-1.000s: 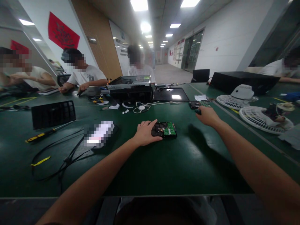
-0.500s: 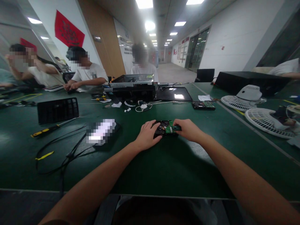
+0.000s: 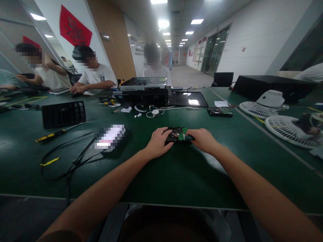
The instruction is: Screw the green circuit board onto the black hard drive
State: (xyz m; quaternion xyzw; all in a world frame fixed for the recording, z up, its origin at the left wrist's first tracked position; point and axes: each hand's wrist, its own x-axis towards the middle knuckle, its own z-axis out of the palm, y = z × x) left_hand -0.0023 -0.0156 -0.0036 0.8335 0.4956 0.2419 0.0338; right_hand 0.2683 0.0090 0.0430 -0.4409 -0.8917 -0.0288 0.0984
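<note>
A black hard drive (image 3: 174, 134) with a green circuit board (image 3: 182, 134) facing up lies on the green table in front of me. My left hand (image 3: 160, 143) grips its left end, the fingers over the far side and the thumb along the near edge. At the drive's right end, my right hand (image 3: 200, 138) is closed, its fingertips pinching a short dark green object (image 3: 188, 137) against or just over the circuit board. Its kind I cannot make out, and the fingers partly hide it.
Left of me are a lit phone (image 3: 109, 137), black cables (image 3: 75, 163), a screwdriver (image 3: 51, 135) and a black screen (image 3: 64, 115). An opened computer case (image 3: 142, 95) stands ahead. Another hard drive (image 3: 220, 112) and white fan parts (image 3: 290, 131) lie to the right. Several people sit around the table.
My view has shifted slightly, so the table sits a little higher in the picture. Both hands keep their places on the hard drive, with the right fingers slightly shifted.
</note>
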